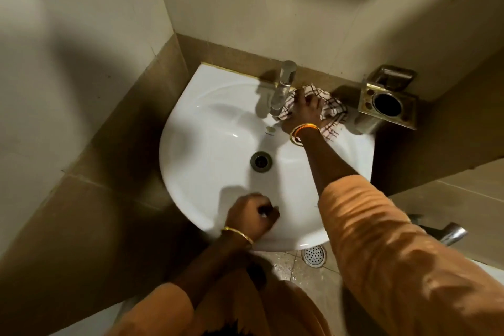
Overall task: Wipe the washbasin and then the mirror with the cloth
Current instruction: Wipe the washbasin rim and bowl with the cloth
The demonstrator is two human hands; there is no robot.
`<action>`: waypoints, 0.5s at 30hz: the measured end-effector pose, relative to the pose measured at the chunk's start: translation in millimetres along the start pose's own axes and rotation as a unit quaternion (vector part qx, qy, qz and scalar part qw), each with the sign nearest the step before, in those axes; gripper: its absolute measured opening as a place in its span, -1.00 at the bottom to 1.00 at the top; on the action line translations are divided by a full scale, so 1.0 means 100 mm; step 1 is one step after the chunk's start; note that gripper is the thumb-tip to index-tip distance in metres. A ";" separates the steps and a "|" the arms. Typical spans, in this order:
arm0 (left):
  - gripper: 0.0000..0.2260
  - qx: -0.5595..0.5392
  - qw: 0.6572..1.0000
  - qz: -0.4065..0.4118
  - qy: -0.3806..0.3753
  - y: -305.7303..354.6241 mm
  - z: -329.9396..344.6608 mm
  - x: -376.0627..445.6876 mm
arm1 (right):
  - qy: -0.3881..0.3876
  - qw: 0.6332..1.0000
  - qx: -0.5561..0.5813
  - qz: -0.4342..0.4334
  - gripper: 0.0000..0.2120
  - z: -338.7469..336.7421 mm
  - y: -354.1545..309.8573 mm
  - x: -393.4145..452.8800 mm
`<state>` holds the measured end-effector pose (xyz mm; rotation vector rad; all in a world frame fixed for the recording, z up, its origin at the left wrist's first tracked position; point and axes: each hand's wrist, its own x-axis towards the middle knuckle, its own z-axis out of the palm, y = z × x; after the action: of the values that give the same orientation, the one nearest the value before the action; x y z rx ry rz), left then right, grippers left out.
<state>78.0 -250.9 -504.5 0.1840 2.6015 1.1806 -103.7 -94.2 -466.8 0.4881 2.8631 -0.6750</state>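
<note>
Wiping is under way on the washbasin (218,128): the right hand (305,110) lies spread, fingers fairly straight, on the checked cloth (331,114), pressing it onto the back ledge just right of the tap (282,87). The cloth is bunched there, between the tap and the metal holder (387,102) on the wall. The left hand (249,217) rests on the front rim with its fingers curled into a loose fist; whether it holds anything small I cannot tell. By my reading, the job is in its first half, with the back corner being done now. The bowl around the drain (261,161) looks clean and glossy, though I cannot say which parts are already wiped. The mirror is not in view, so that step appears yet to come.
</note>
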 end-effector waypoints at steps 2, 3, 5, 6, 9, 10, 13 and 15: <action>-0.73 0.029 0.993 0.016 0.111 -0.13 -0.36 0.18 | -0.009 0.999 -0.049 -0.022 -0.09 -0.03 -0.04 0.02; -0.76 0.059 0.983 0.027 0.172 -0.18 -0.56 0.28 | -0.002 0.997 -0.069 -0.033 -0.17 -0.07 0.01 0.01; -0.87 0.116 0.952 0.033 0.280 -0.33 -0.92 0.49 | 0.019 0.997 -0.073 -0.029 -0.35 -0.13 0.15 -0.01; -0.85 0.143 0.937 0.016 0.318 -0.44 -1.07 0.59 | 0.032 0.998 -0.055 -0.011 -0.43 -0.16 0.22 0.00; -0.47 0.163 0.936 -0.145 0.277 -0.74 -1.38 0.84 | 0.081 0.994 -0.006 0.073 -0.54 -0.14 0.30 0.00; -0.39 0.152 0.943 -0.178 0.237 -0.82 -1.45 0.91 | 0.092 0.991 -0.001 0.099 -0.54 -0.11 0.25 -0.01; -0.45 0.112 0.963 -0.164 0.181 -1.00 -1.60 1.11 | 0.098 0.988 0.001 0.119 -0.51 0.00 -0.03 0.01; -0.57 0.091 0.966 -0.138 0.197 -1.06 -1.69 1.22 | 0.100 0.991 -0.035 0.085 -0.48 0.10 -0.13 0.01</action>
<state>-89.0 -414.0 -502.5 -0.4071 2.9487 0.9580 -108.5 -109.4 -470.7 0.8204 2.9708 -0.5220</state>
